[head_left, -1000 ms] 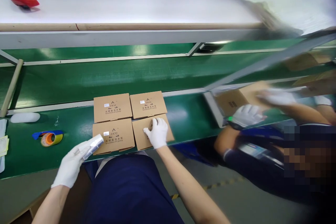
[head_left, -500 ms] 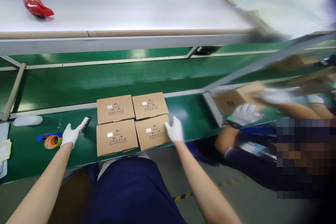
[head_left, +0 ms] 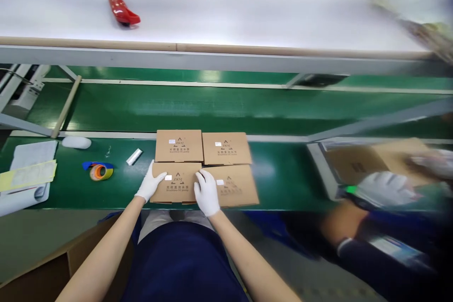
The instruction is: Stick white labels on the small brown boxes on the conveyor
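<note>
Cardboard box, flat, matte | left hand, right hand: gloved fingers clasp both edges

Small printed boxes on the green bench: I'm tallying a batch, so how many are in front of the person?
4, in a two-by-two block: far left, far right, near left gripped by left hand and right hand, near right. None visibly stacked beneath.
</note>
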Demonstrator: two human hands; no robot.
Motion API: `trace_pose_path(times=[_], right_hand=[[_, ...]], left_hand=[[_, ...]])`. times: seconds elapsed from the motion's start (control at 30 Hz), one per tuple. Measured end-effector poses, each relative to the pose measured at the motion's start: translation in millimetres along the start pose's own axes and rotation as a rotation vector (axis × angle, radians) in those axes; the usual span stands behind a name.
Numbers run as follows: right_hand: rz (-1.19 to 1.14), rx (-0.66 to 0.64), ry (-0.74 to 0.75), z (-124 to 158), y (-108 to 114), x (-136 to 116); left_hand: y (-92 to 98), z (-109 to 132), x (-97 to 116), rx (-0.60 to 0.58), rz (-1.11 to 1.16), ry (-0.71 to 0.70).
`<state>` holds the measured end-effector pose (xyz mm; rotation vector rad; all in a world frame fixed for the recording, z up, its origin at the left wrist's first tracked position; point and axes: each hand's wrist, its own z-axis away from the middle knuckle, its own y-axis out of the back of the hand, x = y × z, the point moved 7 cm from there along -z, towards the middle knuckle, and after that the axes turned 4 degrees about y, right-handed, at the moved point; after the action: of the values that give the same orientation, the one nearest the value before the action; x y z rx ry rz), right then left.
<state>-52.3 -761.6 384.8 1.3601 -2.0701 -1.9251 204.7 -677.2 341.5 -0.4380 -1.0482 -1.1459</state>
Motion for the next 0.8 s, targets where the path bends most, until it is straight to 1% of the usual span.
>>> trace_pose_path(times=[0.03, 0.1, 0.2, 0.27, 0.37, 0.47, 0.57, 0.63, 0.7, 0.8], right_hand=[[0.027, -0.006, 0.009, -5, -11, -8], [0.092, 0.000, 0.003, -12, -26, -14], [0.128, 0.010, 0.013, -13, -35, -15], [0.116, 0.023, 0.009, -9, -37, -17], [0.075, 0.025, -0.044, 4, -46, -29], [0.019, 0.002, -0.127, 19, -61, -50], [-0.098, -0.020, -0.242, 34, -77, -68], [-0.196, -0.030, -0.316, 40, -83, -72], [-0.322, -0.029, -0.414, 44, -86, -67], [-0.582, -0.066, -0.590, 51, -89, -47]], left_hand=[[1.2, -2, -2, -0.005, 0.023, -0.016], [2.7, -6, -4, -0.022, 0.062, -0.042], [3.4, -8, -7, -0.059, 0.097, -0.042], [7.9, -6, -10, -0.060, 0.088, -0.019], [22.9, 0, -21, -0.068, 0.064, 0.014], [47.4, 12, -37, -0.075, 0.071, 0.014], [73.0, 26, -54, -0.059, 0.054, 0.034], [84.5, 33, -62, -0.051, 0.029, 0.060], [90.5, 37, -66, -0.044, 0.020, 0.074], [91.4, 40, -71, -0.053, 0.035, 0.100]])
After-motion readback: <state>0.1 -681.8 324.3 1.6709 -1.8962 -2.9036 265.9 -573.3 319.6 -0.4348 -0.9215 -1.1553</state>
